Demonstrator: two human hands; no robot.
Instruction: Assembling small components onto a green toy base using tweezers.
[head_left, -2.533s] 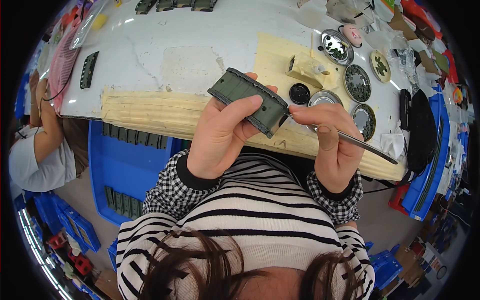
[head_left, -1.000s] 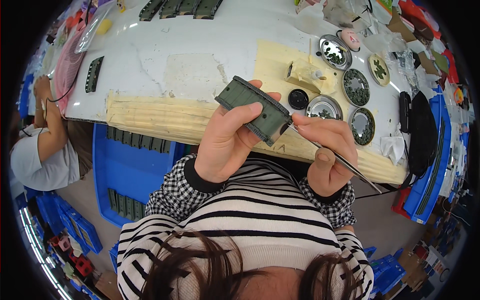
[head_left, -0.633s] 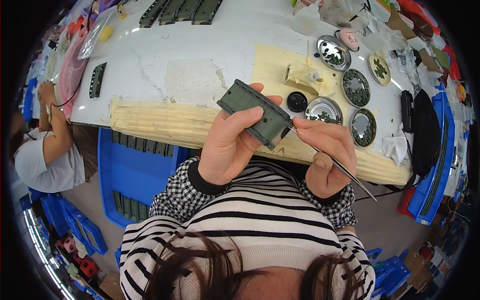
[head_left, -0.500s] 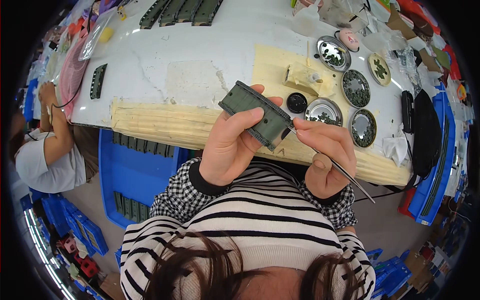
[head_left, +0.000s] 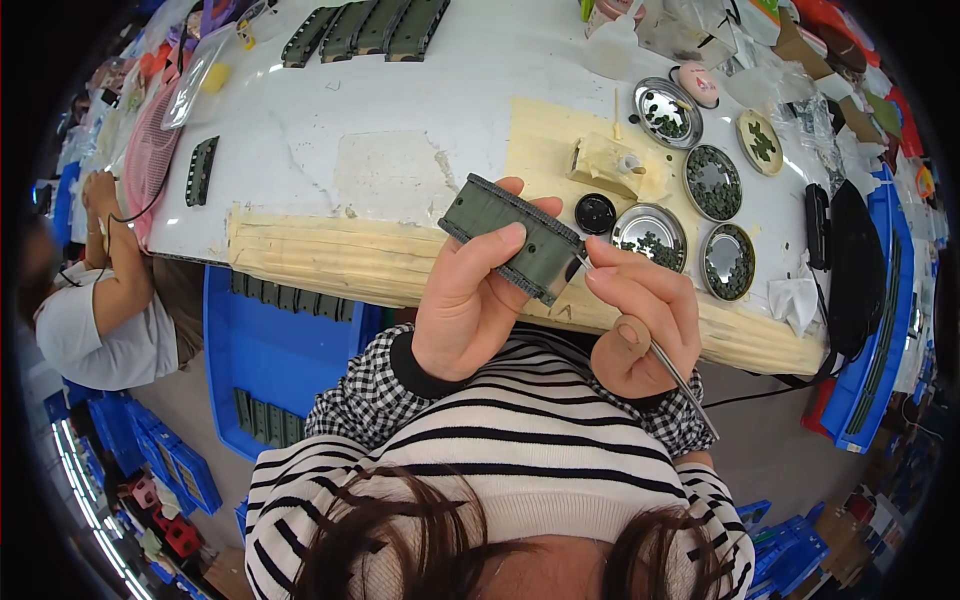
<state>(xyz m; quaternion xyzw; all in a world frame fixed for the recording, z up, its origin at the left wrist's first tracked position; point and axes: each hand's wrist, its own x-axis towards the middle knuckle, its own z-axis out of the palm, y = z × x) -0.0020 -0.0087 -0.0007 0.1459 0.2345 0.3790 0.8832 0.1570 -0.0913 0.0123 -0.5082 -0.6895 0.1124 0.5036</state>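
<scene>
My left hand (head_left: pixel 465 295) is closed around a dark green plastic model part (head_left: pixel 505 228), thumb on its face and fingers behind it. The part is long, tilted down to the right, with ridged long edges and a small round hole. In my right hand (head_left: pixel 648 300) is a pair of slim metal tweezers (head_left: pixel 686 393), pinched near the front. Their tip meets the part's right end; whether a small piece sits between the points, I cannot make out. A finger covering (head_left: pixel 630 336) is on one right finger.
Round metal dishes (head_left: pixel 714 182) of small green pieces stand at the right, near a black round lid (head_left: pixel 595 213) and a paper-covered block (head_left: pixel 607 165). More green parts (head_left: pixel 388 28) lie at the back. A blue crate (head_left: pixel 290 352) sits below left; a person (head_left: pixel 110 300) works beyond it.
The rear of the tweezers has swung down and left, as my right hand turned slightly. The part stays in my left hand, almost where it was.
</scene>
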